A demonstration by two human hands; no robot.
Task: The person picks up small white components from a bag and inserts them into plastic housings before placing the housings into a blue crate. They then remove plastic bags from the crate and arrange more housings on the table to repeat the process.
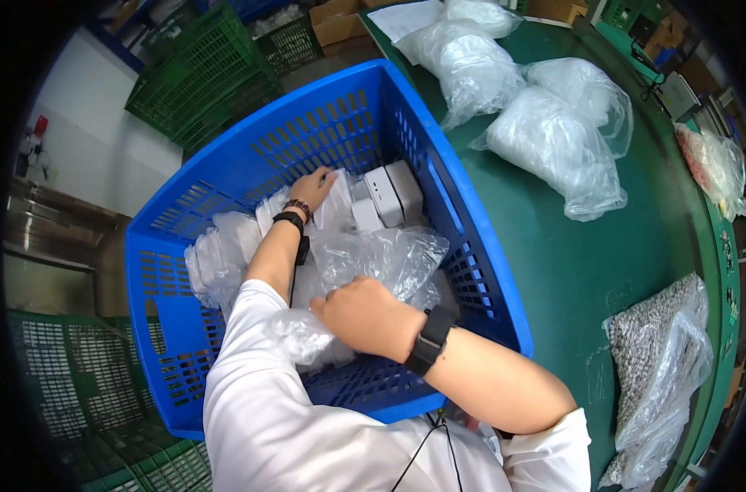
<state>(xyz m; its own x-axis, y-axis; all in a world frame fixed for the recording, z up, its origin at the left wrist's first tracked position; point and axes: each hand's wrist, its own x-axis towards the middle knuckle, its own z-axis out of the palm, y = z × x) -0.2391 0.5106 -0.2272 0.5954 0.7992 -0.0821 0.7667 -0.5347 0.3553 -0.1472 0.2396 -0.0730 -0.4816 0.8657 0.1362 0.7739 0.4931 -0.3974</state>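
Observation:
A blue plastic crate (471,238) stands at the edge of a green table (570,262). It holds clear plastic bags (389,258) and several white rectangular parts (385,195). My left hand (311,187) reaches deep into the crate and grips the edge of a clear bag beside the white parts. My right hand (361,313) is closed on the near side of the crumpled clear bag inside the crate. Both wrists carry dark bands.
Several clear bags of white parts (553,135) lie on the table to the right of the crate. A bag of small grey pieces (656,353) sits at the lower right. Green crates (197,74) are stacked to the upper left and lower left (86,385).

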